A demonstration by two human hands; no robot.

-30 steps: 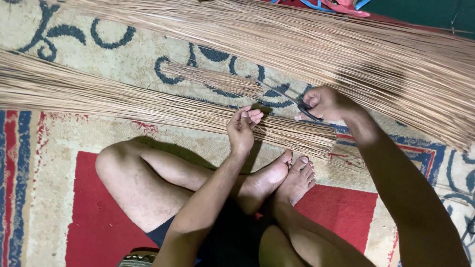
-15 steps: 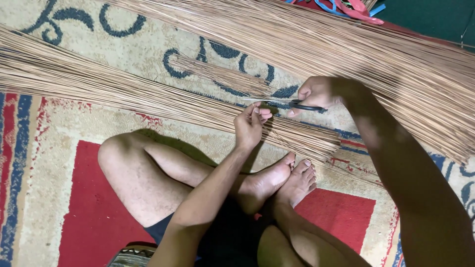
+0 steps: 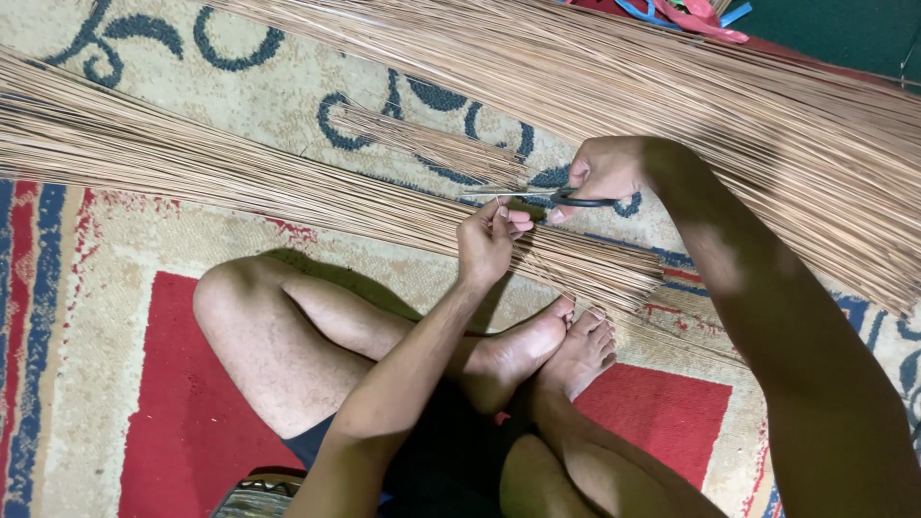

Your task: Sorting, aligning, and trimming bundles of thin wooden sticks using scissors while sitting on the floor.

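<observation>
Currently left hand [image 3: 487, 242] pinches thin stick [image 3: 480, 193], right hand [image 3: 604, 173] beside it grips scissors [image 3: 566, 200] at it, small trimmed pile [image 3: 432, 144] just beyond, big bundles [image 3: 240, 182] apparently uncut.

A patterned rug [image 3: 106, 317] covers the floor: cream with dark blue scrolls far, red panels near, striped border at left. Dark green floor [image 3: 844, 29] shows far right.

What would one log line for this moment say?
left hand: pinching thin stick | right hand: holding scissors | stick bundles on rug
</observation>
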